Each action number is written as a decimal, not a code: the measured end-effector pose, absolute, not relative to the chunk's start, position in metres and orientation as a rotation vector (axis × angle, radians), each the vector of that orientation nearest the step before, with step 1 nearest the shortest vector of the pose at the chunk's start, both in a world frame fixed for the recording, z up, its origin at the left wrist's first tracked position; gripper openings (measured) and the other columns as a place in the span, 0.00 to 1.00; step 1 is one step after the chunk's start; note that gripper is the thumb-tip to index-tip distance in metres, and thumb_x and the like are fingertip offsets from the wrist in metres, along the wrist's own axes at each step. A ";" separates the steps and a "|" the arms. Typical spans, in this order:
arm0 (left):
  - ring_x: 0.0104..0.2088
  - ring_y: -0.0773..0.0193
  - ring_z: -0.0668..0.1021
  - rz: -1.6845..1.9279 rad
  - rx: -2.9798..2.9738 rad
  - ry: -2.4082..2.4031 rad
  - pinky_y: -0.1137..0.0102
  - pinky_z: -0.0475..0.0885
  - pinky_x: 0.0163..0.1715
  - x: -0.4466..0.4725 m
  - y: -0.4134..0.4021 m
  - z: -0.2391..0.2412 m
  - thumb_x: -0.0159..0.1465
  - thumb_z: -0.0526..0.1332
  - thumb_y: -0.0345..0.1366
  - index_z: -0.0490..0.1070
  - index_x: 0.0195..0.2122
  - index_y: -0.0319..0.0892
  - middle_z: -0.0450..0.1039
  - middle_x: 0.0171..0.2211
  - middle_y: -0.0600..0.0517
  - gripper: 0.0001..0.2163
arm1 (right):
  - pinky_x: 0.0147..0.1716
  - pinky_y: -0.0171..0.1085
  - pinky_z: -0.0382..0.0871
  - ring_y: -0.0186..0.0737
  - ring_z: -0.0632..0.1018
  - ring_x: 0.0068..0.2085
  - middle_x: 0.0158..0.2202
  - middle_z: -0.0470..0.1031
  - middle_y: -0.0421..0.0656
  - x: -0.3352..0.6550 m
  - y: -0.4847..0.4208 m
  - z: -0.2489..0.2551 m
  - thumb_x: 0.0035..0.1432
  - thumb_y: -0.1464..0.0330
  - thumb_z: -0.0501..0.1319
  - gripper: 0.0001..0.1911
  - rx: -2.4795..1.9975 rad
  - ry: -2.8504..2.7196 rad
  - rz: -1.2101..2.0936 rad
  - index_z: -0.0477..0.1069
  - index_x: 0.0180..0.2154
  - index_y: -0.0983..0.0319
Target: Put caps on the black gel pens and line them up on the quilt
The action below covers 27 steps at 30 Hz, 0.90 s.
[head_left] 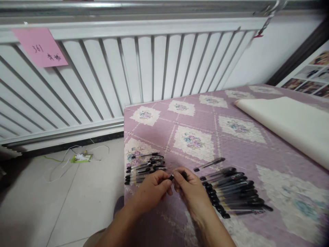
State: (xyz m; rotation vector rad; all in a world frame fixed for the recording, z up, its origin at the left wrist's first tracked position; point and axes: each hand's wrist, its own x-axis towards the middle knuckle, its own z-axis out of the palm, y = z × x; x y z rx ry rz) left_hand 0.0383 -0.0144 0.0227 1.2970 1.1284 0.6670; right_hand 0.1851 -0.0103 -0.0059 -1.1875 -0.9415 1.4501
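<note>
My left hand (153, 190) and my right hand (190, 192) meet over the near edge of a purple floral tablecloth (205, 116). Both hands are closed in a pinch on one black pen (177, 176) held between their fingertips. To the left of my hands lies a small group of several black pens (145, 168). To the right lies a bigger row of several black pens (233, 192) side by side. One single pen (209, 164) lies apart just above that row.
A roll of cream paper (285, 123) lies across the table's right side. A white radiator (115, 75) with a pink note (40, 47) stands behind. On the grey floor at left lie white cables and a small green item (81, 157). Photos (311, 77) show at far right.
</note>
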 end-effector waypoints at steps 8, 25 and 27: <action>0.21 0.72 0.66 0.659 1.303 1.099 0.76 0.59 0.20 0.037 -0.015 0.019 0.64 0.51 0.40 0.68 0.32 0.41 0.68 0.24 0.57 0.11 | 0.19 0.30 0.55 0.28 0.62 0.19 0.17 0.62 0.32 0.182 -0.012 0.001 0.51 0.57 0.65 0.17 -1.138 -0.860 1.530 0.70 0.39 0.60; 0.20 0.71 0.64 0.620 1.368 1.167 0.76 0.57 0.20 0.034 -0.015 0.022 0.64 0.51 0.41 0.67 0.29 0.41 0.65 0.22 0.58 0.12 | 0.16 0.29 0.50 0.26 0.60 0.18 0.19 0.63 0.32 0.181 -0.012 -0.001 0.47 0.55 0.67 0.17 -1.236 -0.940 1.485 0.69 0.31 0.60; 0.20 0.71 0.64 0.615 1.366 1.172 0.76 0.57 0.20 0.034 -0.015 0.023 0.64 0.51 0.41 0.68 0.30 0.41 0.65 0.21 0.58 0.12 | 0.17 0.29 0.51 0.26 0.61 0.18 0.19 0.63 0.32 0.182 -0.012 -0.002 0.48 0.56 0.66 0.16 -1.267 -0.988 1.464 0.68 0.28 0.61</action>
